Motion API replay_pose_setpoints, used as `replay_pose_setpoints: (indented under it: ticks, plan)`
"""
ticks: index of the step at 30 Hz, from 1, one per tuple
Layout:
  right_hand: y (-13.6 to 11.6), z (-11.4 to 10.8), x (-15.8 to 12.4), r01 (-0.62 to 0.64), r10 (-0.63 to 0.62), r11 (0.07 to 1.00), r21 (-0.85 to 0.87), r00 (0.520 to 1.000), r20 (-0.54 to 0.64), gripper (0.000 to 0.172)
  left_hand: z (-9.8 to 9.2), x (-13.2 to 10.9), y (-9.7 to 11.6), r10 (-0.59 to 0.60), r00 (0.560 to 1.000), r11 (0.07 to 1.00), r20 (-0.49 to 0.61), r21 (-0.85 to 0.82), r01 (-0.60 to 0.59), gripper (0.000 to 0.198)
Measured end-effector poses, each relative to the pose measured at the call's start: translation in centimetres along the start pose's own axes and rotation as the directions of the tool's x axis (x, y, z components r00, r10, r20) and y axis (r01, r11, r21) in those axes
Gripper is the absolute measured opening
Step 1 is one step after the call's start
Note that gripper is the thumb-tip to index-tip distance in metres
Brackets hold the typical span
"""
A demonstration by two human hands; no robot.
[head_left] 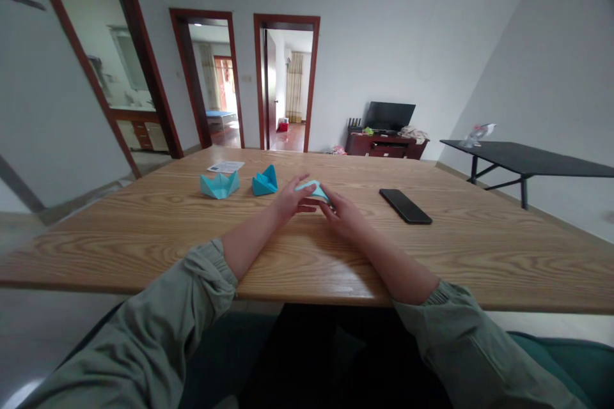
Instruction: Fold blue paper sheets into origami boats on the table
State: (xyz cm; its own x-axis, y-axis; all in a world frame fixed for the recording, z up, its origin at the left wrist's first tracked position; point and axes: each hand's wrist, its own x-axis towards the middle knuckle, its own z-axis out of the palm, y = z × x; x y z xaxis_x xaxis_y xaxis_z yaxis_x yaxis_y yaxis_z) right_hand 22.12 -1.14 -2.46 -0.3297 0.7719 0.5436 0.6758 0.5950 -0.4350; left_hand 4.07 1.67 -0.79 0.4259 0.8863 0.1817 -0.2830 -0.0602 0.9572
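Note:
Between my two hands is a small piece of folded light-blue paper [314, 190], held just above the wooden table [192, 249]. My left hand [291, 197] grips its left side, thumb on top and fingers below. On the right edge, my right hand [338, 209] pinches the same paper; its lower fingers are partly hidden. Left of my hands stand two folded paper boats: a darker blue paper boat [265, 181] nearer, and a light-blue paper boat [219, 185] farther left.
A black phone [405, 206] lies on the table to the right. Behind the boats lies a printed sheet [226, 167]. Beyond the table are a television [389, 116] on a cabinet and a black folding table [532, 158] at the right.

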Motion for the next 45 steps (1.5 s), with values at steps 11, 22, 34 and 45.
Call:
replay_pose_setpoints:
  ticks: [11, 22, 34, 45]
  plan:
    - [-0.8, 0.0, 0.2, -0.081, 0.084, 0.988, 0.134, 0.996, -0.017, 0.049, 1.3, 0.7, -1.8, 0.286, 0.955, 0.910, -0.074, 0.333, -0.247, 0.060]
    - [-0.9, 0.0, 0.2, -0.080, 0.105, 0.920, 0.384, 0.994, -0.043, 0.052, 1.4, 0.5, -1.3, 0.253, 0.967, 0.956, -0.022, 0.160, -0.246, 0.055]
    - [-0.9, 0.2, 0.4, -0.159, 0.162, 0.987, 0.033, 0.972, -0.171, 0.047, 1.6, -0.4, -0.9, 0.435, 0.899, 0.588, 0.050, 0.740, -0.326, 0.047]
    - [0.7, 0.0, 0.7, -0.237, 0.269, 0.934, 0.266, 0.959, -0.089, 0.046, 0.7, 0.1, -1.0, 0.198, 0.978, 0.831, 0.068, 0.518, -0.204, 0.047]
